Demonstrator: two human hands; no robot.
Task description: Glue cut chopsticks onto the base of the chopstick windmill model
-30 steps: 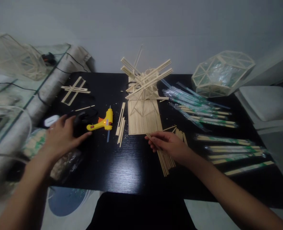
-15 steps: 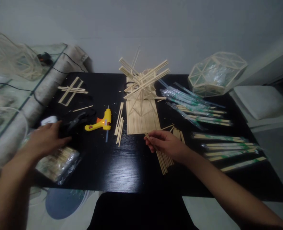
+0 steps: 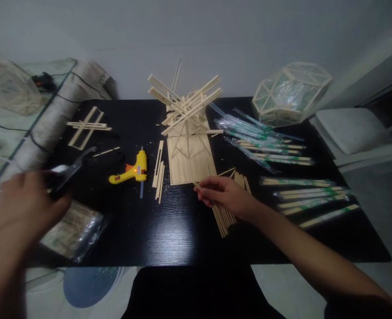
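My left hand (image 3: 29,204) is blurred and closed round a black hand tool (image 3: 70,172) whose long end points up and right; its exact kind is unclear. Below that hand lies a clear plastic bag of short wooden pieces (image 3: 78,226). My right hand (image 3: 224,195) pinches a thin wooden stick (image 3: 197,186) near the front edge of a flat panel of sticks (image 3: 192,170). On the panel stands a windmill-like model (image 3: 187,110) with crossed stick blades. Under my right hand a bundle of loose sticks (image 3: 223,221) lies on the table.
A yellow glue gun (image 3: 131,170) with a lit orange spot lies left of centre, beside loose short sticks (image 3: 159,177). A crossed stick frame (image 3: 87,127) sits at the back left. Wrapped chopsticks (image 3: 312,195) and a geometric stick frame (image 3: 290,95) occupy the right side.
My left hand has moved left and lifted the black tool from the table. My right hand still pinches the stick by the panel. The whole view has shifted slightly.
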